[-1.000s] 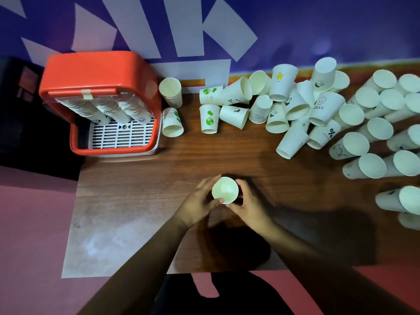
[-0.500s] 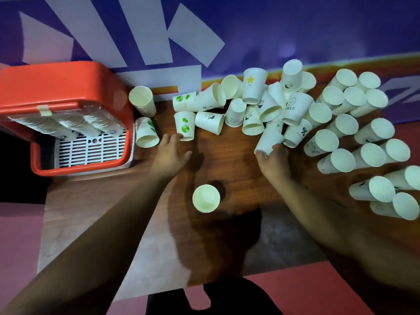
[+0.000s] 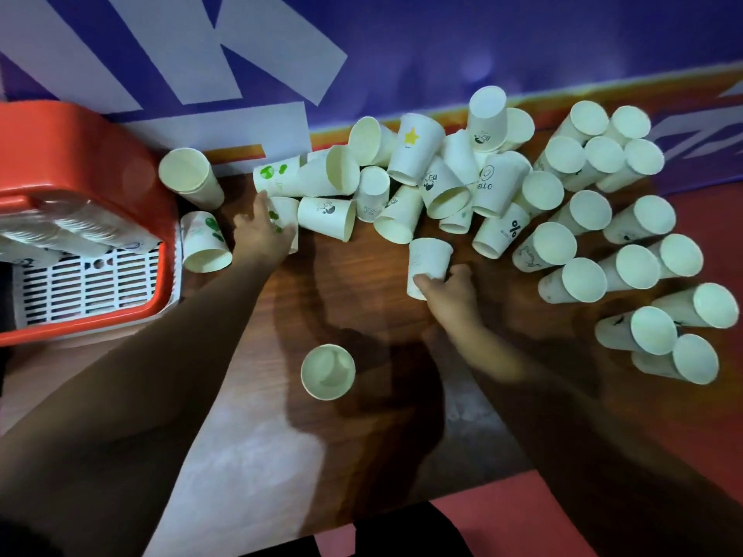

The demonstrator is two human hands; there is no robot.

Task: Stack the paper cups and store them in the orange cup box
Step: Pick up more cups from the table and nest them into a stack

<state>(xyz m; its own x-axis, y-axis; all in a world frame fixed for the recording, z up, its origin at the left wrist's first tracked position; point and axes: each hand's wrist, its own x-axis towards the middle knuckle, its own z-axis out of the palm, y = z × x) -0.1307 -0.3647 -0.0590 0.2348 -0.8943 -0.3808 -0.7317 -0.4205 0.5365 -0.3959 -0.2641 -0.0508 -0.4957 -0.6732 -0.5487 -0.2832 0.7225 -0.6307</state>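
— Dozens of loose paper cups (image 3: 442, 174) litter the bench (image 3: 362, 315) in the head view. Which step is this?

— Gathering, by the look of it. The person's right grip (image 3: 452, 291) clasps a plain cup (image 3: 428, 261) at the near edge of the heap, fingers curled round its wall. The left grip (image 3: 261, 235) lies over a green-printed cup (image 3: 283, 215). Whether it has closed on it cannot be told.

— And the next move?

— One upright cup (image 3: 327, 371) stands alone nearer the person, mouth up. Both picks probably need turning to match and nesting into it.

— Where do they end up?

— The orange cup box (image 3: 80, 162) sits at the far left, with stacks (image 3: 80, 231) lying inside it.

— Anything in the way?

— Tipped cups crowd both grips, so a careless lift could roll the neighbours. The standing cups (image 3: 585, 213) at the right are well apart.
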